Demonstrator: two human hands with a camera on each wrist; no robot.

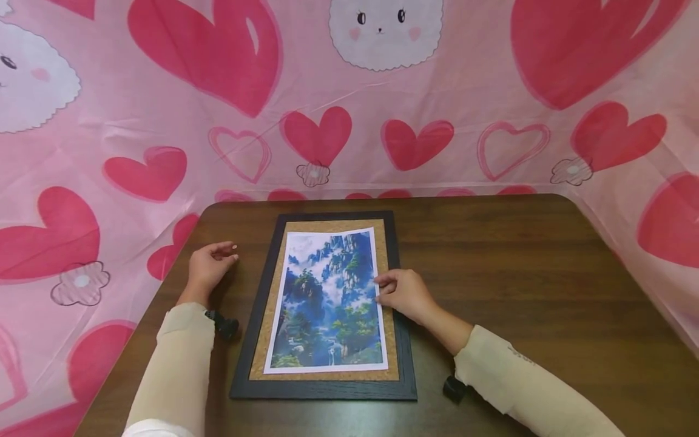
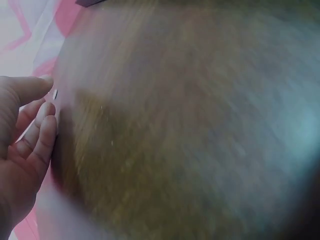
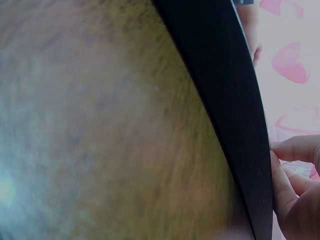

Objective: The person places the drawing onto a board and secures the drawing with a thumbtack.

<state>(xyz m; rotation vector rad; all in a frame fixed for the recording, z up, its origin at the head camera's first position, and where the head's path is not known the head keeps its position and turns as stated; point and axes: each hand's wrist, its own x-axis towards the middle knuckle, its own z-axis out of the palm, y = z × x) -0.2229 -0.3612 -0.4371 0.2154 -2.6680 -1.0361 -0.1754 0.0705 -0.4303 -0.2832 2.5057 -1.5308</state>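
Note:
A printed mountain landscape picture (image 1: 333,303) with a white border lies on a cork board (image 1: 322,376) that has a black frame (image 1: 327,390). My right hand (image 1: 406,294) is at the picture's right edge, with thumb and finger holding it there. From the right wrist, that hand (image 3: 297,185) appears beyond the black frame (image 3: 220,90), its tips close together; the picture is hidden there. My left hand (image 1: 207,267) hovers left of the frame, apart from it, fingers loosely bent. In the left wrist view, the left hand (image 2: 25,145) shows a gap between thumb and fingers.
The board lies on a brown wooden table (image 1: 508,285), which extends well to its right. Behind the table hangs a pink cloth (image 1: 366,145) with hearts. Each wrist carries a small black camera. Both wrist views are blurred over the tabletop.

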